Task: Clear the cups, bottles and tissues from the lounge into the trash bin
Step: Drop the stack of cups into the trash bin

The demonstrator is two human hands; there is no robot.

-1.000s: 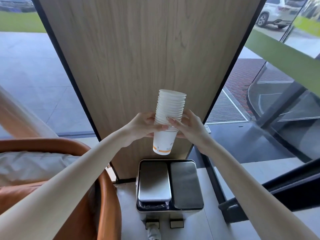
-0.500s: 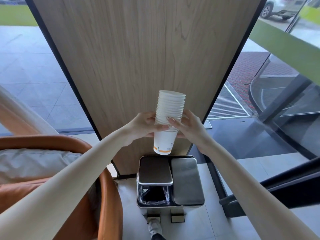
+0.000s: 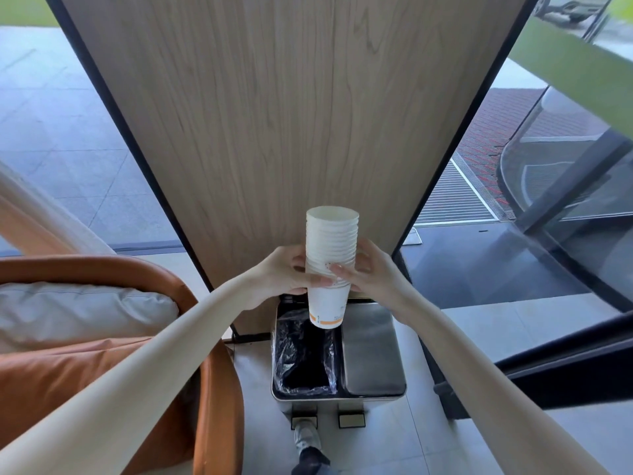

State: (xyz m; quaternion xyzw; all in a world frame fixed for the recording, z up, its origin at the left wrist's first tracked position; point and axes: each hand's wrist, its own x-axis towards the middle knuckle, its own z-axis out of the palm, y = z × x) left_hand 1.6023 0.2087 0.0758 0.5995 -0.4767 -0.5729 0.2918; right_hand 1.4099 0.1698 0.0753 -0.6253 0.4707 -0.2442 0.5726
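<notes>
White cup stack (image 3: pixel 331 234) — one — gripped by two hands (image 3: pixel 279 272) (image 3: pixel 371 274).

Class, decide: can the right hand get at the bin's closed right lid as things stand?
Probably yes: nothing lies between the right hand and the closed lid below, though it grips the cup stack.

A stack of white paper cups (image 3: pixel 330 248), the lowest banded orange, stands upright between the left hand (image 3: pixel 281 272) and right hand (image 3: pixel 371 272), above the steel trash bin's (image 3: pixel 373 354) open, black-bagged left compartment; the right lid is down.
</notes>
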